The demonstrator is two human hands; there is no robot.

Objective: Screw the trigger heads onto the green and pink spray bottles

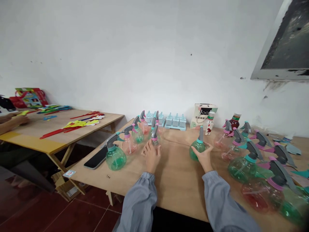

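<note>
1. The background is filled by a white wall (145,58).
2. Below it, the wooden bench (178,180) is placed, with a side bench (36,127) set farther left; on the latter, red and yellow gloves (72,125) are laid, and another person's arm (12,124) is seen at its far left.
3. The right of the bench is crowded by a right-hand group of green and pink spray bottles (241,169).
4. A smaller left-hand group of spray bottles (116,159) is lined up from near to far.
5. A printed carton (196,117) is stood against the wall, right of some light-blue moulds (175,121).
6. A green spray bottle (198,148), upright between the two groups and apart from both, is grasped by the right hand (204,155).
7. A pink-collared spray bottle (155,140), upright just right of the left-hand group, is grasped by the left hand (152,155); its body is mostly hidden by the fingers.
8. A dark-screened phone (96,158) is laid at the left edge.
9. A small card (69,173) is fixed at the near left corner.
</note>
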